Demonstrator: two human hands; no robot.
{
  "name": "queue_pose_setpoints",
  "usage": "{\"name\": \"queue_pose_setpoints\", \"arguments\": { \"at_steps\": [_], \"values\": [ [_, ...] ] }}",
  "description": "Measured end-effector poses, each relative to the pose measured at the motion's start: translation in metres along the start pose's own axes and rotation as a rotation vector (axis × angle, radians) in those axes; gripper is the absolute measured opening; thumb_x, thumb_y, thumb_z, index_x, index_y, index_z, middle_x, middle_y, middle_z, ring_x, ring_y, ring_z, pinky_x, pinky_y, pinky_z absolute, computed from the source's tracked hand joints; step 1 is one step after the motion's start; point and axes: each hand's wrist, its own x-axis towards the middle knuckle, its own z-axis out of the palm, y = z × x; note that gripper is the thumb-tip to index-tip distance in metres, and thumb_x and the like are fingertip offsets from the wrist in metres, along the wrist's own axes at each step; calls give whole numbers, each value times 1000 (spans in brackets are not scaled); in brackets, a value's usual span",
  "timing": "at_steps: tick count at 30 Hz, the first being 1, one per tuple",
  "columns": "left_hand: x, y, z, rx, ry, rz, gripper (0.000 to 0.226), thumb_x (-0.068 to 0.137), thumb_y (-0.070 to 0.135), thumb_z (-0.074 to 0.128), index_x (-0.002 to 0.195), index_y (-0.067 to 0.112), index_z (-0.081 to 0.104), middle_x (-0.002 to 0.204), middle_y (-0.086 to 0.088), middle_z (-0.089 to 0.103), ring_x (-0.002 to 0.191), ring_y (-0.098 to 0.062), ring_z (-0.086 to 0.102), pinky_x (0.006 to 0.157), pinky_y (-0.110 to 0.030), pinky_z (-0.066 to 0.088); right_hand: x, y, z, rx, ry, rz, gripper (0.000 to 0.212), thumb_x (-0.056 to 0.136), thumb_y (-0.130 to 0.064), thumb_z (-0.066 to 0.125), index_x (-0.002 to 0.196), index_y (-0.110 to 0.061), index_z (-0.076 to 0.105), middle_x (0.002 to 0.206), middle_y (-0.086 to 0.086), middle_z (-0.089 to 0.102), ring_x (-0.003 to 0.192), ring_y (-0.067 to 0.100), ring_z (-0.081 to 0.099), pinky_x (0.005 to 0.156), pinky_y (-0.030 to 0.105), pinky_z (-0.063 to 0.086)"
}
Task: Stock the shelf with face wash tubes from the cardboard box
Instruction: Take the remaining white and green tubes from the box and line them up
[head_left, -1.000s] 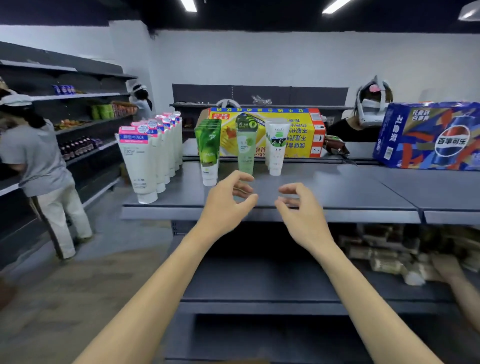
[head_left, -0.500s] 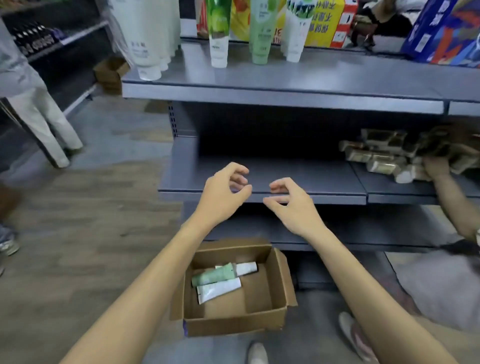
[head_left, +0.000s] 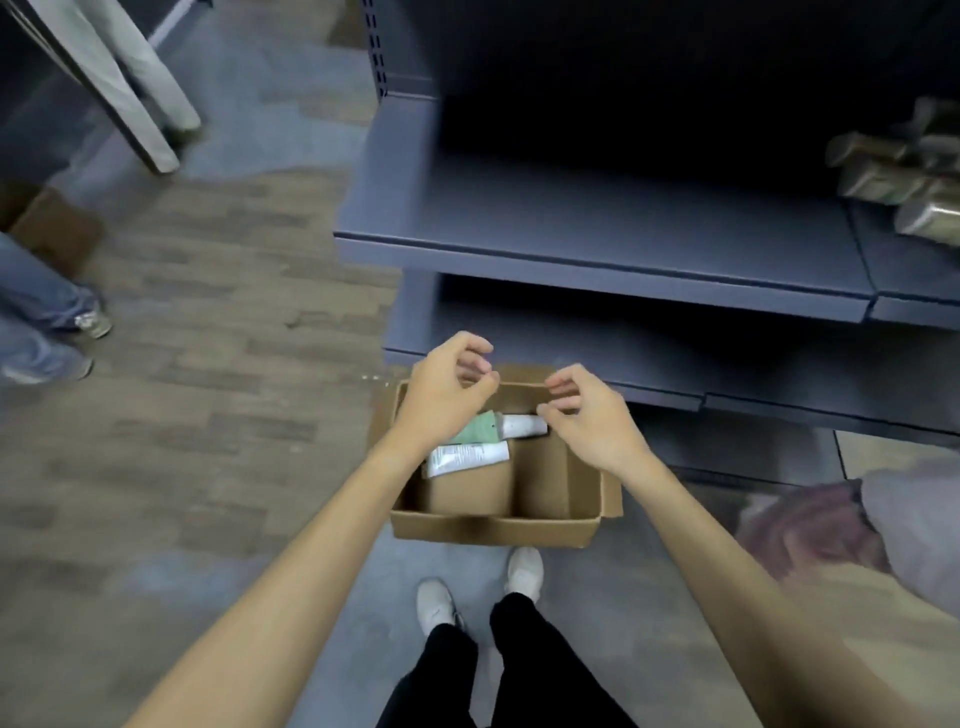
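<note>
I am looking straight down at the cardboard box (head_left: 498, 525), which is sitting on the floor (head_left: 218, 415) just in front of my feet and close against the base of the shelf (head_left: 597, 244), likely so that tubes need only a short lift. Both of my hands are hovering above the box's far end. The left hand (head_left: 447, 389) is loosely curled, fingers bent inward with nothing in them. The right hand (head_left: 587, 415) is also half-curled and holding nothing, its fingertips (head_left: 545, 410) sitting over the white end of one tube; I cannot tell whether they are touching it.

Two face wash tubes are lying flat in the back left part of the box: a green tube (head_left: 480, 430) partly under my left wrist, and a white tube (head_left: 467, 456) just nearer to me. They are lying side by side, roughly parallel. I judge that I am reaching in for the next pick.

The left hand is covering part of the green tube, so its full length is hidden. Motion blur is softening the labels beyond reading. The shelf's upper recess is too dark to see into, the packets (head_left: 904, 176) at the right edge are cut off, and other people's legs (head_left: 47, 312) are only partly in view.
</note>
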Motion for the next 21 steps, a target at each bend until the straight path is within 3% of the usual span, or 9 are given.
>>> {"name": "queue_pose_setpoints", "arguments": {
  "at_steps": [4, 6, 10, 13, 17, 21],
  "values": [
    [-18, -46, 17, 24, 26, -135, 23, 83, 8, 70, 103, 17, 64, 83, 4, 66, 66, 3, 59, 75, -18, 50, 17, 39, 43, -95, -100, 64, 25, 87, -14, 70, 110, -13, 60, 106, 2, 63, 96, 21, 66, 85, 29, 51],
    [-24, -65, 23, 28, 35, -187, 23, 82, 8, 69, 103, 17, 65, 82, 6, 65, 64, 4, 58, 72, -17, 49, 23, 53, 65, -99, -162, 105, 24, 87, -13, 69, 109, -12, 61, 105, 5, 64, 95, 23, 66, 85, 28, 51],
    [-28, -95, 33, 33, 54, -271, 23, 82, 8, 70, 100, 21, 64, 87, 0, 70, 69, -7, 62, 73, -22, 50, 37, 78, 103, -154, -269, 136, 27, 86, -13, 66, 112, -10, 61, 105, 9, 68, 98, 26, 66, 91, 34, 52],
    [-32, -111, 39, 34, 76, -332, 21, 83, 10, 69, 102, 19, 65, 88, 0, 71, 69, -6, 61, 75, -21, 49, 44, 96, 124, -203, -333, 154, 33, 87, -16, 66, 119, -13, 59, 110, 9, 69, 105, 28, 65, 96, 37, 51],
    [-39, -134, 45, 26, 88, -392, 20, 83, 12, 67, 101, 20, 66, 85, 6, 71, 75, -9, 65, 80, -23, 51, 55, 110, 146, -387, -421, 65, 41, 91, -16, 65, 131, -12, 55, 127, 15, 62, 117, 34, 58, 100, 39, 47],
    [-39, -151, 53, 41, 124, -405, 19, 84, 11, 67, 101, 19, 65, 84, 7, 72, 81, -9, 68, 75, -8, 46, 74, 123, 171, -564, -426, -149, 41, 90, -9, 59, 130, -11, 57, 131, 13, 57, 124, 33, 50, 100, 41, 46]
  ]
}}
